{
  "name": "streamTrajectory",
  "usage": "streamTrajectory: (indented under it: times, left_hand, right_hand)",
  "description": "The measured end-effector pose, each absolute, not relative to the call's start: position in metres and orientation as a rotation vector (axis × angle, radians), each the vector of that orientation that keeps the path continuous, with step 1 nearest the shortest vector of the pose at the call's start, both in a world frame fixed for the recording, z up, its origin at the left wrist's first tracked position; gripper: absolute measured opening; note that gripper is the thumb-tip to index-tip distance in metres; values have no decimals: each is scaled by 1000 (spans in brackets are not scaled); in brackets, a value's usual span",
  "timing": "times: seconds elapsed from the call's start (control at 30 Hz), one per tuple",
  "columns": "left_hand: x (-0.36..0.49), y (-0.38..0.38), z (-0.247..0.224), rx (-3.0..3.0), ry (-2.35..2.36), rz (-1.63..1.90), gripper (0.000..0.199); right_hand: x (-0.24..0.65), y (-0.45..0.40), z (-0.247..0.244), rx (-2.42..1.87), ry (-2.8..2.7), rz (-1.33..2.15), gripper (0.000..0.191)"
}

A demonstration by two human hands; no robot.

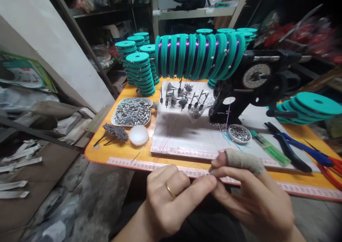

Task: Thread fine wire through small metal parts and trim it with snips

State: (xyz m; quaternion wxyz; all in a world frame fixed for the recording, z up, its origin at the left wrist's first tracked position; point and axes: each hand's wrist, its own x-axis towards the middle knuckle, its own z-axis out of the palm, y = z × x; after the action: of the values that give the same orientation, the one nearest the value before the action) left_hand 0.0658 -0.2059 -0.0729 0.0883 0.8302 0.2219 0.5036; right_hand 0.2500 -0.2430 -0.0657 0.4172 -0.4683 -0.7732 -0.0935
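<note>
My left hand (177, 195), with a gold ring, is closed in a pinch over the table's front edge. Its fingertips meet those of my right hand (248, 188), whose fingers are also pinched and which wears a beige finger wrap (244, 161). Something small and shiny shows between the fingertips, too small to name. Just beyond the hands lies a white board (171, 135) with a pink ruler strip (184, 152) along its edge. A round dish of small metal pieces (239, 133) stands past my right hand.
A black machine (227, 103) carries a row of teal spools (199, 57). Stacked spools (139, 73) stand behind left, near a tray of metal cylinders (132, 112) and a white bowl (138, 135). Blue-handled pliers (307, 149) and a green case (271, 147) lie right.
</note>
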Motion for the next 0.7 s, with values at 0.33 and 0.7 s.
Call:
streamTrajectory:
  times: [0.33, 0.7]
  left_hand:
    - [86, -209, -81, 1718, 671, 1548, 8]
    - [78, -205, -75, 1143, 384, 1227, 10]
  right_hand:
    - [253, -244, -66, -1105, -1865, 68, 20]
    - [231, -243, -47, -1110, -1843, -102, 20]
